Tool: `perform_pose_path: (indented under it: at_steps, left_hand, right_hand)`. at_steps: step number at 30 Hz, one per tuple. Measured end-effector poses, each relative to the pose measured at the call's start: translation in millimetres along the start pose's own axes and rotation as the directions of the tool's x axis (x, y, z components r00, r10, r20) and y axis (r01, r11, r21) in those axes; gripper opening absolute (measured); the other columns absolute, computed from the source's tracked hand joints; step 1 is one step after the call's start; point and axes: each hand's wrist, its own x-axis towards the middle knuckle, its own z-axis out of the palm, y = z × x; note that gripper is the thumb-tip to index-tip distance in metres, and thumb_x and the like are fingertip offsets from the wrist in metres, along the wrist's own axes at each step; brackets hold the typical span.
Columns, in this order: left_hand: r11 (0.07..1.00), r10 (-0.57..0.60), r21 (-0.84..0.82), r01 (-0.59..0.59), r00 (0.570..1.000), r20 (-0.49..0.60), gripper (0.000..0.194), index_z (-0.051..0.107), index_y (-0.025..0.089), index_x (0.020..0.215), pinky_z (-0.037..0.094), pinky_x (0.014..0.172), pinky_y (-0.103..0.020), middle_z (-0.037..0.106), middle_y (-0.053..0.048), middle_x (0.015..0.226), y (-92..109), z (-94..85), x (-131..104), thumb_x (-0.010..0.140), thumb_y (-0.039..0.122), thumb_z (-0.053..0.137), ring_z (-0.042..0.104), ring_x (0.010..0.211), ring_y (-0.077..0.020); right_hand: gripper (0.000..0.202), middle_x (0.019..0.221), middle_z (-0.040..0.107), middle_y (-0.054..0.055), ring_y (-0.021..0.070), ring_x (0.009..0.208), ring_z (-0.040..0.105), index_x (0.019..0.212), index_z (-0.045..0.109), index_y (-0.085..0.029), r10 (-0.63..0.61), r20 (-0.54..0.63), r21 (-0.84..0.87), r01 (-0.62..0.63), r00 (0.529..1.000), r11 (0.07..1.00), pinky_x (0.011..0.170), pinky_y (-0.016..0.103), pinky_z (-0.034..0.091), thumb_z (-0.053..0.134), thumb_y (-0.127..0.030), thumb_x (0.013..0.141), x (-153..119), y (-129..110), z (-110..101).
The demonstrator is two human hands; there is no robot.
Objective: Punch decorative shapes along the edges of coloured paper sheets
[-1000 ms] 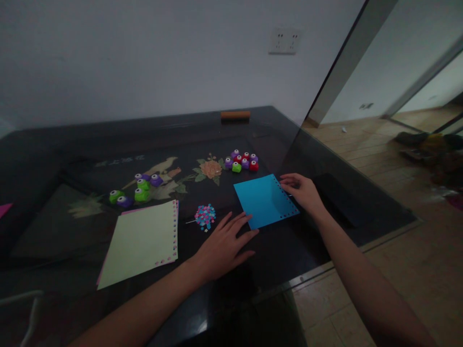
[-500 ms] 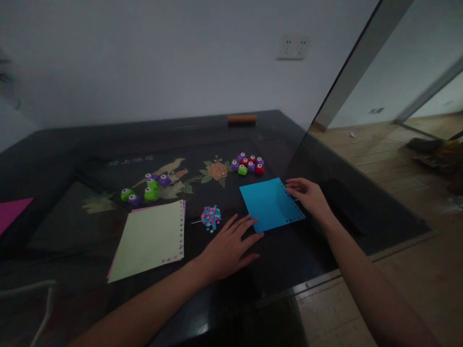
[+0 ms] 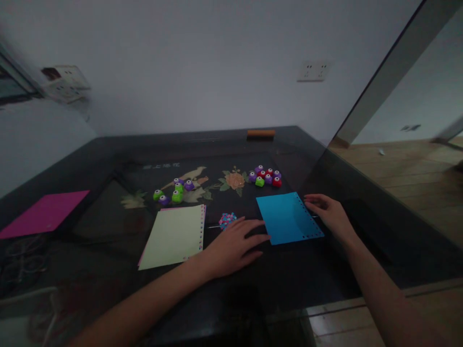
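A blue sheet of paper [image 3: 284, 219] with small punched holes along its right and lower edges lies on the dark table. My left hand [image 3: 237, 246] is open, palm down, its fingertips at the sheet's left edge. By the sheet's right edge is my right hand [image 3: 331, 217], its fingers bent and apart from the thumb, with nothing visible in them. A pile of tiny pink, blue and white confetti [image 3: 227, 220] sits just beyond my left hand, which partly hides it. To the left, a pale yellow sheet [image 3: 173, 236], also edged with holes, rests on a pink one.
Two groups of one-eyed craft punches stand farther back, green and purple ones [image 3: 177, 196] at left, red, purple and green ones [image 3: 268, 179] at right. A magenta sheet [image 3: 47, 212] lies far left. A brown bar [image 3: 261, 133] is near the wall.
The view has swung left, showing more of the magenta sheet. My left hand has shifted left relative to the blue sheet, nearer the confetti. My right hand stays beside the sheet's right edge.
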Motion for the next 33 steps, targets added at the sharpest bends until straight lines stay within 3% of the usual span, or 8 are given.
perform_pose_path:
  at_steps: [4,6,10,12,21,26,29,33]
  left_hand:
    - [0.983,-0.184,-0.030,0.182,0.978,-0.098,0.032,0.054,0.025,0.123,0.043,0.098,-0.037,0.057,-0.006,0.127,-43.2,-39.5,-37.3,0.094,0.026,0.043,0.053,0.117,-0.0199]
    - [0.943,-0.326,0.005,0.334,0.925,-0.196,0.029,0.058,0.022,0.117,0.045,0.095,-0.038,0.063,-0.007,0.115,-73.5,-52.3,-65.6,0.093,0.028,0.041,0.057,0.110,-0.0209]
    - [0.843,-0.479,0.076,0.532,0.808,-0.343,0.026,0.063,0.019,0.102,0.047,0.090,-0.039,0.066,-0.007,0.102,-122.1,-64.1,-114.3,0.091,0.029,0.043,0.061,0.100,-0.0228]
    - [0.834,-0.489,0.099,0.543,0.809,-0.326,0.026,0.064,0.018,0.099,0.047,0.089,-0.038,0.066,-0.008,0.100,-134.5,-67.2,-126.9,0.090,0.031,0.043,0.060,0.099,-0.0235]
    - [0.829,-0.515,0.121,0.546,0.829,-0.216,0.025,0.063,0.019,0.099,0.044,0.092,-0.041,0.063,-0.008,0.107,-139.3,-76.5,-139.2,0.087,0.034,0.048,0.057,0.105,-0.0256]
    - [0.823,-0.541,0.095,0.560,0.823,-0.175,0.028,0.062,0.020,0.100,0.044,0.093,-0.039,0.062,-0.009,0.108,-143.0,-74.5,-141.3,0.083,0.040,0.054,0.056,0.105,-0.0263]
    - [0.819,-0.551,0.082,0.567,0.819,-0.158,0.035,0.062,0.019,0.101,0.043,0.092,-0.039,0.062,-0.009,0.108,-147.2,-72.0,-143.0,0.080,0.046,0.057,0.056,0.105,-0.0270]
    - [0.834,-0.533,0.068,0.548,0.831,-0.162,0.043,0.061,0.018,0.103,0.042,0.092,-0.041,0.062,-0.010,0.108,-150.7,-69.2,-144.5,0.075,0.051,0.062,0.055,0.106,-0.0279]
  right_hand:
    - [0.039,0.090,0.070,0.009,0.0236,0.079,0.065,0.096,0.068,-0.018,0.030,-0.005,0.003,-0.030,1.000,1.000,0.072,0.038,0.051,0.066,-0.043,0.066,0.3,-2.0,-1.3]
    - [0.040,0.090,0.070,0.009,0.0241,0.079,0.065,0.094,0.068,-0.018,0.050,-0.008,0.022,-0.050,0.999,0.998,0.070,0.038,0.051,0.067,-0.043,0.064,0.8,-2.7,-1.7]
    - [0.039,0.087,0.070,0.008,0.0247,0.078,0.065,0.091,0.069,-0.020,0.085,-0.038,0.015,-0.084,0.996,0.996,0.070,0.039,0.051,0.068,-0.045,0.060,1.4,-5.8,-2.2]
    - [0.039,0.084,0.070,0.008,0.0258,0.078,0.065,0.089,0.069,-0.020,0.098,-0.073,-0.017,-0.100,0.993,0.995,0.071,0.041,0.051,0.067,-0.046,0.060,0.7,-9.0,-2.3]
    - [0.034,0.092,0.071,0.011,0.0306,0.085,0.064,0.091,0.070,-0.020,-0.017,-0.183,-0.091,0.001,0.983,0.996,0.078,0.044,0.048,0.063,-0.045,0.068,-2.4,-32.1,-2.1]
    - [0.031,0.095,0.070,0.010,0.0281,0.086,0.065,0.094,0.069,-0.021,-0.192,-0.005,-0.101,0.191,0.981,0.976,0.074,0.040,0.049,0.062,-0.043,0.074,-7.5,-84.8,18.7]
    - [0.023,0.094,0.070,0.007,0.0237,0.086,0.065,0.092,0.069,-0.020,-0.344,0.187,-0.026,0.354,0.920,0.935,0.079,0.039,0.049,0.060,-0.035,0.077,-14.0,-126.3,54.1]
    - [0.013,0.091,0.070,0.007,0.0199,0.082,0.065,0.089,0.068,-0.019,-0.483,0.428,0.021,0.526,0.764,0.850,0.074,0.034,0.050,0.060,-0.019,0.078,-20.9,-171.5,120.1]
